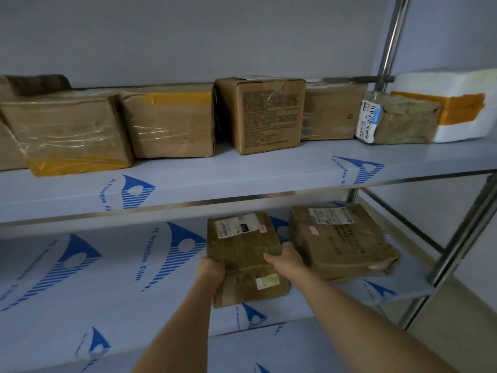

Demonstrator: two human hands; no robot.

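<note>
We grip the brown parcel (243,258) on the lower shelf (107,292), left hand (211,271) curled round its left edge, right hand (286,258) over its right edge, just beside another parcel (341,242).

The lower shelf (94,278) bears a small parcel (242,246) beside a wider parcel (341,246).

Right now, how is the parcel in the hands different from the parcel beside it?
The held parcel is gripped by the left hand and right hand; the neighbour parcel is untouched. The held parcel looks narrower, the neighbour parcel wider. The neighbour parcel has dark print on its cardboard; the held parcel does not. Both are brown, taped, with white labels.
</note>
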